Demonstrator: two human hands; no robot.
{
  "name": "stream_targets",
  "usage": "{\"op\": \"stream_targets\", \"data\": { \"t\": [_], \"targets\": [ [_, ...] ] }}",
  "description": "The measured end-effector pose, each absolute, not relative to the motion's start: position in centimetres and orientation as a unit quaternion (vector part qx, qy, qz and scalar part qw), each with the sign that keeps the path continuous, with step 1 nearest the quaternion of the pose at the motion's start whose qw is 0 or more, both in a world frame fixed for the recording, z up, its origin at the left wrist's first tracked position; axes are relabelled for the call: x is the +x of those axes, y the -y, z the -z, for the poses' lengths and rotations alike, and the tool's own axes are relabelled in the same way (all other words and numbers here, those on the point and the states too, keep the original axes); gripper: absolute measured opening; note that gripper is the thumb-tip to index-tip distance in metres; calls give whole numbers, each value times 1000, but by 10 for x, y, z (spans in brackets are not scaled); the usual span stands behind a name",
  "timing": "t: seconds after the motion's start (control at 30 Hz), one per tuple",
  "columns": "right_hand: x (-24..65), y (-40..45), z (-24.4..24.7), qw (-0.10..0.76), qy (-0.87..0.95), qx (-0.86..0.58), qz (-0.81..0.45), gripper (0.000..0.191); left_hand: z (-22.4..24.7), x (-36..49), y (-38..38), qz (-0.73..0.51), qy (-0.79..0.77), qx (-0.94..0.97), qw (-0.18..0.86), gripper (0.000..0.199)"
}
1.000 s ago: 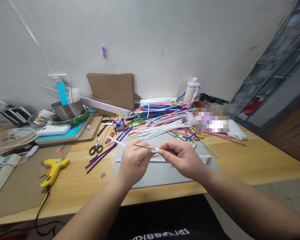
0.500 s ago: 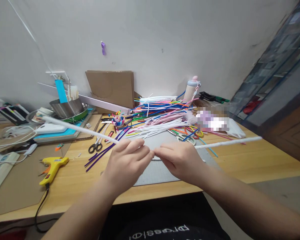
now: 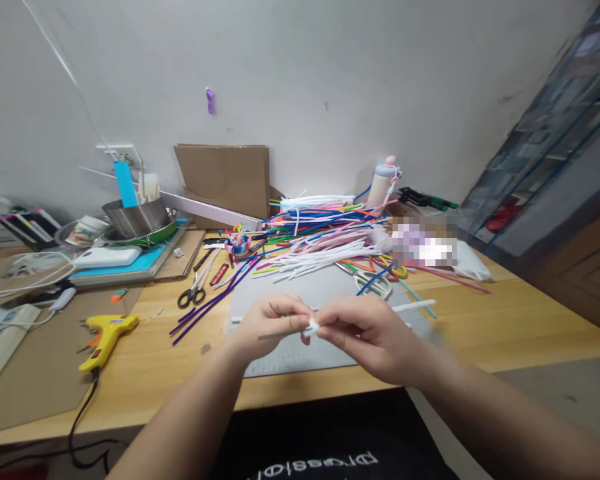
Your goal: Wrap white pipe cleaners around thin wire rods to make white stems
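A fuzzy white pipe cleaner [image 3: 415,305] runs through my hands, above the grey mat [image 3: 300,359] at the table's front. My left hand [image 3: 273,323] is closed, pinching the white piece at the middle between thumb and fingers. Fingertip to fingertip with it, my right hand [image 3: 373,330] also pinches the piece, and one white end pokes out beyond its knuckles. A thin greyish length shows along my left thumb; I cannot tell whether it belongs to the same piece. Most of the held part is hidden by my fingers.
Behind the hands lies a heap of coloured pipe cleaners [image 3: 325,220]. White-handled scissors [image 3: 375,283] and black-handled scissors [image 3: 192,297] flank it. At left are a yellow glue gun [image 3: 107,337] with a cable and a metal pot [image 3: 137,217]. A bottle [image 3: 383,183] stands behind.
The long white length that stretched out to the left is gone from there. My hands have turned into a fingertip pinch at the middle, and the white end at right sticks out less.
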State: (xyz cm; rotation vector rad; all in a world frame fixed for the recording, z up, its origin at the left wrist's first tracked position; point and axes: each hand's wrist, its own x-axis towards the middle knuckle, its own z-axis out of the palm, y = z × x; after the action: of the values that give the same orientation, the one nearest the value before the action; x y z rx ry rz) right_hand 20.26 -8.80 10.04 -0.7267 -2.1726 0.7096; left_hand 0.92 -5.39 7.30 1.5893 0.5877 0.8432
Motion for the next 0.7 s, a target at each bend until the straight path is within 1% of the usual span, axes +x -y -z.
{"op": "stream_targets", "data": {
  "t": [0.03,0.1,0.2,0.23,0.27,0.3,0.4,0.43,0.47,0.53,0.6,0.63,0.7],
  "targets": [
    [202,88,-99,376,833,-299,-275,15,-69,15,59,-387,-279,646,596,22],
    [201,89,-96,409,805,-346,-254,14,-62,27,71,-446,-323,596,584,19],
    [199,87,-90,456,773,-404,-178,11,-55,41,86,-493,-345,559,570,14],
    [199,87,-89,466,771,-411,-142,11,-54,43,90,-498,-357,571,546,12],
    [199,86,-87,468,775,-411,-105,11,-53,44,95,-499,-371,601,501,10],
    [200,85,-86,465,783,-407,-68,10,-53,44,98,-495,-386,647,433,10],
    [203,85,-85,424,808,-408,30,13,-64,36,104,-452,-379,789,172,11],
    [204,85,-86,400,819,-408,51,15,-71,31,104,-435,-363,817,106,12],
    [206,85,-87,372,832,-406,63,16,-79,26,102,-423,-343,837,59,13],
    [209,86,-90,318,863,-389,60,19,-97,14,96,-390,-320,864,1,14],
    [211,87,-94,284,893,-350,11,20,-113,4,85,-356,-294,887,-7,15],
    [211,88,-97,282,903,-324,-26,19,-119,0,78,-339,-278,899,12,14],
    [211,90,-102,302,907,-274,-105,17,-122,-5,66,-337,-254,903,85,12]
  ]
}}
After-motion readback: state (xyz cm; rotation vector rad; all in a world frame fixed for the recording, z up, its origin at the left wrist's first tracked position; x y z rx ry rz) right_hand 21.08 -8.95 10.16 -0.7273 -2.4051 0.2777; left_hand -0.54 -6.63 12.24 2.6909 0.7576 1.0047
